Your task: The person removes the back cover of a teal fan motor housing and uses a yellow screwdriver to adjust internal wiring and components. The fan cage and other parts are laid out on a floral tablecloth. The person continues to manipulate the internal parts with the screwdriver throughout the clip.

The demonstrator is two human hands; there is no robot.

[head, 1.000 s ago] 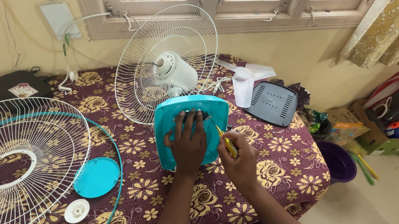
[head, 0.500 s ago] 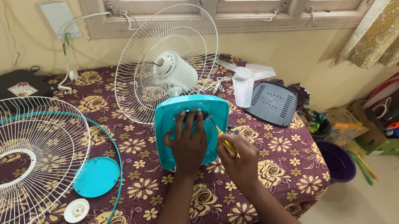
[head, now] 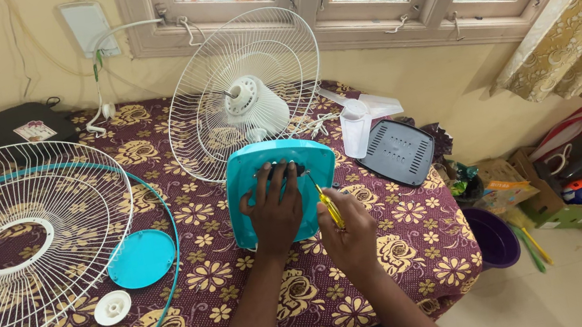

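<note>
Little is changing since 0.5 s ago: the left hand is still pressing flat on the teal fan base near the bed's right edge, the right hand pinching a yellow screwdriver. Rigid, light, slippery-looking plastic; best held at its rims.

Glossy teal plastic fan base

A: what colours are the fan parts?
B: base and round cap are teal, both wire guards white. Screwdriver handle's yellow.
A: and the cloth?
B: tablecloth is maroon with cream-yellow flowers.
</note>
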